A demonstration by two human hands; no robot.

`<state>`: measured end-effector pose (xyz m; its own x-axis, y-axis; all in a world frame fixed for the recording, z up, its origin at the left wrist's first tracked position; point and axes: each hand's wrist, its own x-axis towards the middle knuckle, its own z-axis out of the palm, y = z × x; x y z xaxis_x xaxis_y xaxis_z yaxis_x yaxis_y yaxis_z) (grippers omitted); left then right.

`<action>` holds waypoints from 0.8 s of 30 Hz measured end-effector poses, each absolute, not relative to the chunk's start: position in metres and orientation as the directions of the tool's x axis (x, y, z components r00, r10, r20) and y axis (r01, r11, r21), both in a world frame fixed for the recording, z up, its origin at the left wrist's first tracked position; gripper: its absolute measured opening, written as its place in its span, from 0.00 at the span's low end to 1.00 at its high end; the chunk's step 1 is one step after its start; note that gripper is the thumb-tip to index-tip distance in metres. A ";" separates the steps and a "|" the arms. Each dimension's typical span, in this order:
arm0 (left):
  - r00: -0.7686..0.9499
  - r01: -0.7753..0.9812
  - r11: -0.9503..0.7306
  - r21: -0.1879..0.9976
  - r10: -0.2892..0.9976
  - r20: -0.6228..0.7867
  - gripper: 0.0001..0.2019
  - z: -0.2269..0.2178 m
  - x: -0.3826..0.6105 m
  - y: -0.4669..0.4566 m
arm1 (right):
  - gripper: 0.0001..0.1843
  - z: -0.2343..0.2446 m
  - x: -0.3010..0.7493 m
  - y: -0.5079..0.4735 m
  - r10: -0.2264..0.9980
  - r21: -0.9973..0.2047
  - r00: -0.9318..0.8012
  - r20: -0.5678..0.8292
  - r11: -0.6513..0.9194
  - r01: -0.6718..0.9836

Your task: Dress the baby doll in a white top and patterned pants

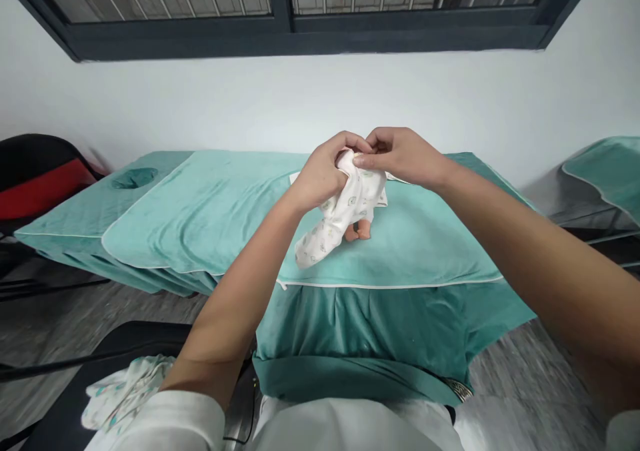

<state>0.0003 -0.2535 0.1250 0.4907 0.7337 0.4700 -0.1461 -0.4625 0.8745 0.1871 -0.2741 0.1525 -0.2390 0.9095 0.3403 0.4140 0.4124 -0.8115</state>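
A white baby garment [353,194] with a small leaf-like print is bunched up over the bed, one sleeve or leg hanging to the lower left. My left hand [327,171] is closed round its left side. From the right, my right hand [403,154] pinches its upper edge, fingertips close to those of the left. Below the cloth peek out small skin-coloured doll limbs [359,229]; the rest of the doll is hidden behind the garment and my hands.
The massage bed [200,204] has a teal cover and a face hole at its left end. A black chair [65,397] at lower left bears a crumpled printed cloth [127,387]. A red and black chair [40,184] stands far left. Behind the bed is a white wall [225,104].
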 end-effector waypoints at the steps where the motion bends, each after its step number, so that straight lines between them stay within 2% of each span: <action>1: 0.498 -0.166 -0.443 0.881 0.734 0.463 0.17 0.123 -0.004 -0.252 | 0.17 0.152 0.187 -0.271 0.913 -0.824 -0.249 0.323 0.400 0.400; 4: 0.549 -0.246 -0.336 0.909 0.725 0.416 0.22 0.114 -0.016 -0.245 | 0.19 0.146 0.190 -0.265 0.911 -0.860 -0.225 0.346 0.404 0.312; 6: 0.592 -0.265 -0.241 0.934 0.724 0.354 0.22 0.107 -0.020 -0.242 | 0.21 0.139 0.192 -0.263 0.910 -0.879 -0.168 0.379 0.411 0.242; 8: 0.633 -0.219 -0.185 0.958 0.721 0.283 0.21 0.104 -0.019 -0.243 | 0.23 0.132 0.192 -0.261 0.907 -0.886 -0.114 0.406 0.421 0.194; 10: 0.659 -0.136 -0.202 0.970 0.713 0.241 0.21 0.105 -0.015 -0.248 | 0.24 0.127 0.190 -0.262 0.894 -0.876 -0.073 0.441 0.447 0.182; 12: 0.656 -0.084 -0.259 0.962 0.713 0.249 0.20 0.110 -0.011 -0.254 | 0.25 0.127 0.187 -0.266 0.878 -0.857 -0.062 0.475 0.477 0.197; 15: 0.565 -0.141 -0.319 0.937 0.751 0.341 0.19 0.118 -0.007 -0.259 | 0.26 0.135 0.185 -0.277 0.876 -0.850 -0.121 0.467 0.483 0.212; 18: 0.474 -0.221 -0.324 0.920 0.789 0.391 0.18 0.122 -0.005 -0.258 | 0.27 0.145 0.190 -0.290 0.891 -0.871 -0.262 0.372 0.432 0.234; 21: 0.479 -0.254 -0.277 0.927 0.796 0.370 0.20 0.121 0.000 -0.258 | 0.28 0.151 0.196 -0.299 0.886 -0.874 -0.365 0.286 0.398 0.280; 24: 0.553 -0.253 -0.193 0.948 0.775 0.305 0.23 0.116 0.008 -0.263 | 0.29 0.148 0.197 -0.300 0.911 -0.876 -0.252 0.326 0.391 0.281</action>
